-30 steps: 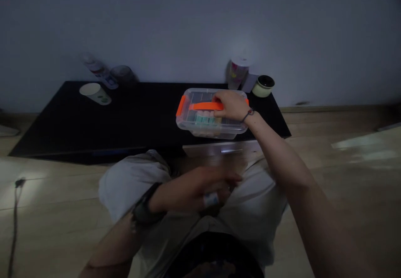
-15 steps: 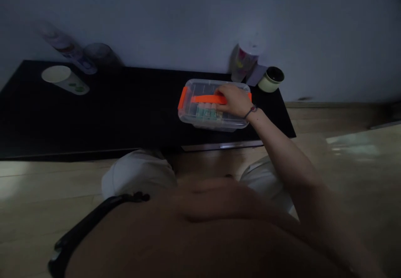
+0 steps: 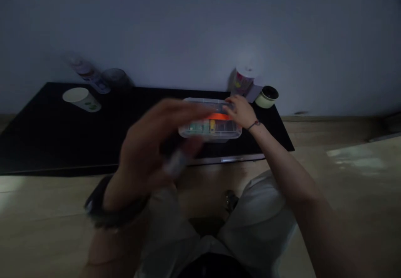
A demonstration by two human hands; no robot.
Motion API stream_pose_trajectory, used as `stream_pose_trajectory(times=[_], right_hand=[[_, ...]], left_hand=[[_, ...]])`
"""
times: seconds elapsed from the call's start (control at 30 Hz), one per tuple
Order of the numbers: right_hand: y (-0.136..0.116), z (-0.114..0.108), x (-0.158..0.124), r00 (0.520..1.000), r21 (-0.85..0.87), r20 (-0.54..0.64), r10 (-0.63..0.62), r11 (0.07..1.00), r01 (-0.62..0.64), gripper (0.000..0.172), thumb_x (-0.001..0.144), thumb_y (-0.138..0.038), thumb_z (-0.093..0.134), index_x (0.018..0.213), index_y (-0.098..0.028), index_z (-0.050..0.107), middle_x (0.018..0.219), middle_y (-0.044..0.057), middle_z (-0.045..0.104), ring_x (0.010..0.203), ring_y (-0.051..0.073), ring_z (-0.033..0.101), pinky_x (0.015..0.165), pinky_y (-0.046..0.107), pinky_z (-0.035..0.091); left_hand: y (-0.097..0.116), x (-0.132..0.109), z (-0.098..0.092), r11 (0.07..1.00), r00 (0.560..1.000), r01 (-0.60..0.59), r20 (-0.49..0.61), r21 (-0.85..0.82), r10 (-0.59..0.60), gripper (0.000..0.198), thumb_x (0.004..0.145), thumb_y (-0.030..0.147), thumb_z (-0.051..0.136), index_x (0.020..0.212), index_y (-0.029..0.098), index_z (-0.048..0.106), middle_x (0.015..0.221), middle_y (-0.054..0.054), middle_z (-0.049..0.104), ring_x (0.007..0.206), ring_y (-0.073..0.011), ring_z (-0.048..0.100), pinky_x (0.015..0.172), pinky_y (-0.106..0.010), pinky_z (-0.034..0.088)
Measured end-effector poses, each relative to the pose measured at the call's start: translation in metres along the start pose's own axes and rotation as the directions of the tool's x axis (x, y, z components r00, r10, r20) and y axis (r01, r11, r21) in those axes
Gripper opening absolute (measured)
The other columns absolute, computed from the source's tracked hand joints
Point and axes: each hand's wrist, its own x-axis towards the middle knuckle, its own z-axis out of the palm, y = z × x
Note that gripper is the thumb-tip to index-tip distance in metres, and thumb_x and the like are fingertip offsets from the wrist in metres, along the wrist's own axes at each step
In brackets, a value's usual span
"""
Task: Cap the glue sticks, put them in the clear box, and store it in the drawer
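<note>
A clear plastic storage box (image 3: 203, 135) with a lid and an orange handle (image 3: 219, 116) sits on the black table. Green items and a small yellow piece show through its lid. My right hand (image 3: 243, 112) rests over the box's right end, fingers apart on the lid beside the handle. My left hand (image 3: 150, 140), smeared by motion, hovers in front of the box's left side with fingers stretched out and thumb apart. Something whitish is on or at its thumb; blur hides what it is. The left hand covers part of the box's left end.
On the black table (image 3: 78, 144) a white paper cup (image 3: 90, 104), a spray-type bottle (image 3: 90, 77) and a dark round container (image 3: 117, 79) stand left. A tall container (image 3: 242, 82) and a cream cup (image 3: 266, 98) stand back right, against the wall (image 3: 175, 31).
My right hand has let go of the orange handle and shifted to the box's right end. My left hand has risen from near my body towards the box. The view has tilted.
</note>
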Motion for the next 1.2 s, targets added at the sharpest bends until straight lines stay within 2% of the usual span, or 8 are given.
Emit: stream_pose_trajectory(times=[0.1, 0.2, 0.3, 0.43, 0.8, 0.97, 1.07, 1.2], right_hand=[[0.015, -0.012, -0.008, 0.947, -0.119, 0.036, 0.318, 0.943, -0.312, 0.049, 0.101, -0.046, 0.042, 0.123, -0.009, 0.064, 0.117, 0.022, 0.068, 0.107, 0.032, 0.063, 0.089, 0.042, 0.048], [0.020, -0.012, -0.015, 0.846, -0.219, 0.205, 0.492, 0.866, -0.450, 0.056, 0.102, -0.053, 0.035, 0.115, -0.009, 0.068, 0.114, 0.025, 0.070, 0.104, 0.033, 0.067, 0.084, 0.039, 0.048], [0.016, -0.006, -0.017, 0.833, -0.224, 0.287, 0.473, 0.878, -0.422, 0.057, 0.105, -0.049, 0.028, 0.108, -0.011, 0.070, 0.115, 0.024, 0.071, 0.108, 0.031, 0.068, 0.085, 0.035, 0.048], [0.010, -0.003, -0.014, 0.843, -0.213, 0.313, 0.437, 0.897, -0.387, 0.055, 0.105, -0.048, 0.030, 0.111, -0.009, 0.069, 0.115, 0.025, 0.071, 0.109, 0.032, 0.069, 0.085, 0.034, 0.048], [0.035, 0.011, -0.022, 0.819, -0.032, 0.318, 0.477, 0.869, -0.494, 0.041, 0.102, -0.023, 0.031, 0.111, -0.010, 0.069, 0.105, 0.017, 0.075, 0.094, 0.026, 0.071, 0.081, 0.033, 0.051], [0.003, 0.003, -0.010, 0.990, -0.053, -0.073, 0.118, 0.991, -0.122, 0.043, 0.101, -0.029, 0.038, 0.133, -0.008, 0.056, 0.129, 0.020, 0.062, 0.120, 0.029, 0.055, 0.102, 0.041, 0.042], [-0.025, 0.006, -0.002, 0.986, -0.088, 0.056, -0.156, 0.983, 0.160, 0.037, 0.102, -0.035, 0.042, 0.122, -0.012, 0.063, 0.121, 0.017, 0.064, 0.115, 0.029, 0.055, 0.099, 0.040, 0.041], [-0.037, 0.021, 0.004, 0.956, -0.137, 0.183, -0.229, 0.957, 0.256, 0.040, 0.099, -0.046, 0.051, 0.117, -0.013, 0.064, 0.115, 0.015, 0.065, 0.108, 0.029, 0.055, 0.092, 0.039, 0.040]], left_hand=[[-0.066, 0.054, 0.015, 0.978, 0.929, 0.120, -0.368, 0.173, -0.049, 0.039, 0.096, 0.039, 0.053, 0.131, 0.023, 0.059, 0.131, -0.009, 0.062, 0.120, -0.0240, 0.061, 0.102, -0.043, 0.054], [-0.132, 0.067, 0.032, 0.876, 0.869, 0.430, -0.362, 0.218, -0.336, 0.058, 0.095, 0.045, 0.052, 0.143, 0.012, 0.048, 0.144, -0.019, 0.054, 0.129, -0.0292, 0.056, 0.108, -0.045, 0.047], [-0.162, 0.064, 0.043, 0.742, 0.782, 0.623, -0.192, 0.246, -0.593, 0.068, 0.097, 0.048, 0.045, 0.151, 0.007, 0.038, 0.145, -0.026, 0.053, 0.131, -0.0341, 0.056, 0.107, -0.046, 0.046], [-0.156, 0.065, 0.044, 0.641, 0.722, 0.681, -0.179, 0.355, -0.668, 0.067, 0.098, 0.049, 0.041, 0.151, 0.009, 0.040, 0.138, -0.025, 0.060, 0.127, -0.0380, 0.059, 0.103, -0.048, 0.047], [-0.159, 0.066, 0.035, 0.606, 0.745, 0.602, -0.094, 0.520, -0.660, 0.044, 0.092, 0.036, 0.043, 0.125, 0.015, 0.064, 0.118, -0.019, 0.072, 0.110, -0.0365, 0.067, 0.091, -0.043, 0.052], [-0.147, 0.067, 0.037, 0.538, 0.738, 0.555, -0.076, 0.634, -0.671, 0.042, 0.092, 0.024, 0.039, 0.126, 0.011, 0.060, 0.118, -0.022, 0.070, 0.109, -0.0367, 0.068, 0.091, -0.044, 0.052], [-0.142, 0.067, 0.039, 0.515, 0.742, 0.516, -0.057, 0.685, -0.668, 0.041, 0.092, 0.019, 0.038, 0.125, 0.009, 0.059, 0.116, -0.023, 0.070, 0.108, -0.0370, 0.068, 0.092, -0.044, 0.052], [-0.140, 0.064, 0.038, 0.543, 0.774, 0.450, -0.007, 0.709, -0.633, 0.041, 0.093, 0.015, 0.036, 0.128, 0.008, 0.056, 0.125, -0.024, 0.065, 0.112, -0.0383, 0.066, 0.094, -0.047, 0.051]])
